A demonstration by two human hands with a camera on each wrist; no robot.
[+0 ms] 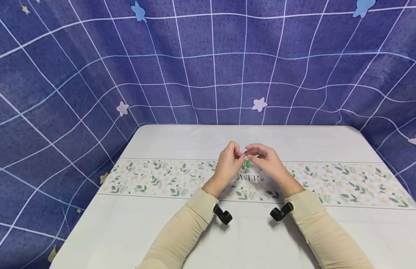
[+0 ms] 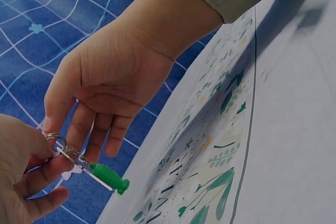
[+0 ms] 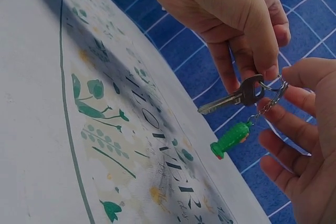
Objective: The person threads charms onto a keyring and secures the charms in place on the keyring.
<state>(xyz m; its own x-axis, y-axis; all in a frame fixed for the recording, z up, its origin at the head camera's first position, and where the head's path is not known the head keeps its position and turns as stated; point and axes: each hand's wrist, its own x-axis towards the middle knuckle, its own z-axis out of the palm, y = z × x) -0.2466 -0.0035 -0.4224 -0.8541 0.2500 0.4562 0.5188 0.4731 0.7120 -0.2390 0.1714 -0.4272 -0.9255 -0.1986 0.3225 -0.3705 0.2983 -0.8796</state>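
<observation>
My left hand (image 1: 229,161) and right hand (image 1: 266,161) meet above the table, fingertips close together at a small metal key ring (image 3: 284,88). The left thumb and fingers pinch near where a metal key (image 3: 224,102) joins the ring. On the other side, my right thumb and fingers grip the ring, as the right wrist view shows. A small green charm (image 3: 231,137) hangs by a short chain beside the key. In the left wrist view the key lies partly behind the charm (image 2: 106,176). The fingertips hide part of the ring.
A white table (image 1: 154,228) carries a printed floral band (image 1: 154,177) with lettering beneath the hands. Dark blue curtains (image 1: 194,67) with a white grid and stars stand behind and at both sides. Black wrist cameras (image 1: 223,215) sit on both sleeves.
</observation>
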